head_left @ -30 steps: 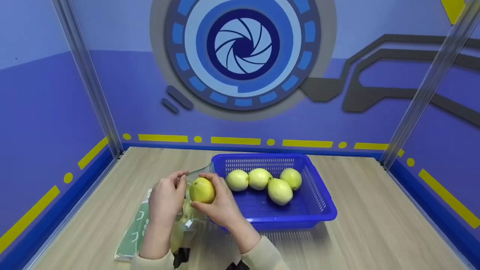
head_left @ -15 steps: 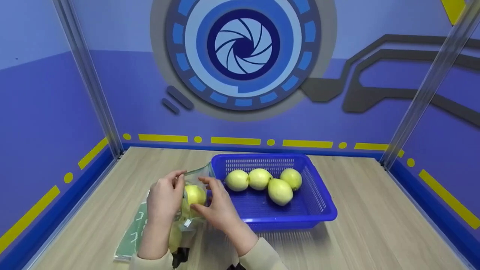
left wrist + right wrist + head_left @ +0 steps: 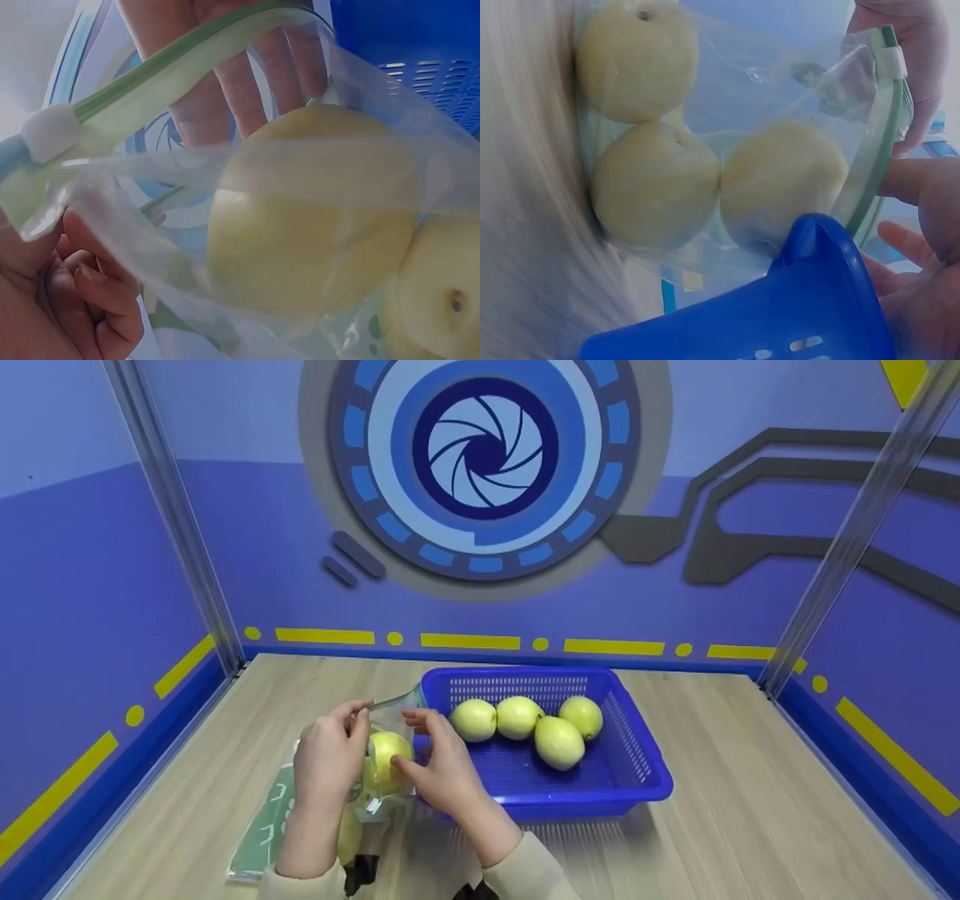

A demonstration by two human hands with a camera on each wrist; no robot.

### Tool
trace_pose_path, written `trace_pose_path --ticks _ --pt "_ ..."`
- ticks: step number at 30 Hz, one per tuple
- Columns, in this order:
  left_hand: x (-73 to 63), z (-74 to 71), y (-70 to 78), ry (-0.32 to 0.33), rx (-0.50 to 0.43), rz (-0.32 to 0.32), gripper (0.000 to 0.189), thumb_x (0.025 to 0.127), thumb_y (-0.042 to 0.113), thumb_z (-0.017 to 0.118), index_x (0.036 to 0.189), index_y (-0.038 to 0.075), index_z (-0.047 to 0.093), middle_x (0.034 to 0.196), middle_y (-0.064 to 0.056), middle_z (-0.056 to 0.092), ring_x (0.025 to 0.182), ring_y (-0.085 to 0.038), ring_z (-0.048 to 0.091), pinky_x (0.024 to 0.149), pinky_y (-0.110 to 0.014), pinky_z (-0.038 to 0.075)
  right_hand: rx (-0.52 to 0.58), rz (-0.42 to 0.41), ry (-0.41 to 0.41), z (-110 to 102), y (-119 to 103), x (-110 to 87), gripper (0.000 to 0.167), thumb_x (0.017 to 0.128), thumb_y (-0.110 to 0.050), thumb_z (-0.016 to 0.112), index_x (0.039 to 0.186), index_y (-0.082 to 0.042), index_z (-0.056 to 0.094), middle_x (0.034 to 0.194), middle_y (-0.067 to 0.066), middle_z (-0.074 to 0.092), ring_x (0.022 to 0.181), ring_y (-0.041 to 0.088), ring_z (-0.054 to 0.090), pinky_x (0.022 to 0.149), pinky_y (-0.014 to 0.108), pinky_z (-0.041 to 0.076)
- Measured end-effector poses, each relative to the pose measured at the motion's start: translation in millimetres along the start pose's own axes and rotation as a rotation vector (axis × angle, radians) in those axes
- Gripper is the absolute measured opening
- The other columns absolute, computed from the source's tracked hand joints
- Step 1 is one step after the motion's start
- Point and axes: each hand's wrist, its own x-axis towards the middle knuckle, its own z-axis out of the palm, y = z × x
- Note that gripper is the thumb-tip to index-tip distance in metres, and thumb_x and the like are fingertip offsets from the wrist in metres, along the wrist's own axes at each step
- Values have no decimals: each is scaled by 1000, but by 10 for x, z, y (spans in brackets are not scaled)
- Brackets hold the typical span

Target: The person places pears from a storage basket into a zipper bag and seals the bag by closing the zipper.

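**Blue booth [image 3: 247, 532], wood-grain surface [image 3: 750, 810]: three in, four out!**

Head view: the left hand [image 3: 328, 750] has its grip pinched on the edge of a clear bag [image 3: 391, 712]. The right hand [image 3: 450, 776] holds nothing, its grip spread, thumb right up at the top fruit [image 3: 390, 754] just inside the bag's mouth. Four loose fruits [image 3: 560, 743] sit close together in the blue basket [image 3: 555, 804].

Left wrist: lovely look at that top fruit, round, smooth, pale yellow-green behind hazy film. Green zip strip [image 3: 150, 69], white slider [image 3: 51, 133], mouth unsealed.

Right wrist: two lower fruits [image 3: 652, 187] rest at the bag's bottom, the top one touching one of them. I'd call it partway: three bagged, four outside, zip not yet closed.
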Motion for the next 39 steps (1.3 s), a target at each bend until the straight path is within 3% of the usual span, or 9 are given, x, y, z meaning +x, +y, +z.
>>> trace_pose_path --ticks 4,13,18,21,25,31,35,39 --pt "2 0 0 3 -2 -2 31 105 22 57 129 7 71 69 -3 52 59 -15 48 53 -27 36 10 13 37 -29 17 10 43 92 -9 76 131 -7 59 132 11 66 123 30 64 105 45 52" --pt "11 7 -12 28 0 38 30 104 20 56 126 7 72 65 0 51 55 -13 43 52 -29 33 -6 178 150 -57 67 35 39 88 -6 75 125 -5 62 126 16 65 116 35 64 101 50 52" --pt "13 11 -17 36 5 48 30 104 19 57 125 6 73 65 0 51 55 -13 43 52 -29 33 -31 309 61 -97 90 36 48 90 -10 75 132 4 56 118 23 69 108 36 68 93 50 56" --pt "12 10 -19 35 6 48 30 104 19 57 126 7 73 66 0 51 55 -14 43 52 -30 32 -65 362 -21 -121 98 28 49 92 -14 74 131 10 57 103 19 71 94 30 69 84 47 58" --pt "11 9 -21 32 7 48 30 104 20 56 127 7 72 66 0 52 56 -14 43 52 -29 33 -110 349 -62 -129 106 20 36 91 -13 74 118 9 65 83 7 64 75 17 59 71 36 53" --pt "7 13 -34 44 12 69 29 104 19 57 125 7 73 66 -1 52 55 -14 43 52 -30 33 -106 313 -43 -109 111 21 12 91 -10 74 92 -2 66 74 -3 56 66 10 51 61 25 45" --pt "6 7 -32 47 10 58 30 105 20 56 125 7 73 65 0 50 54 -13 42 51 -29 32 -86 288 -12 -102 111 11 15 90 -10 73 80 -6 63 70 -5 53 62 9 50 58 23 42" --pt "3 -8 -30 64 6 49 30 105 20 55 125 7 73 63 0 49 52 -13 40 50 -29 31 -17 276 12 -108 119 12 16 90 -10 72 78 -7 61 66 -6 50 58 8 48 55 21 41"
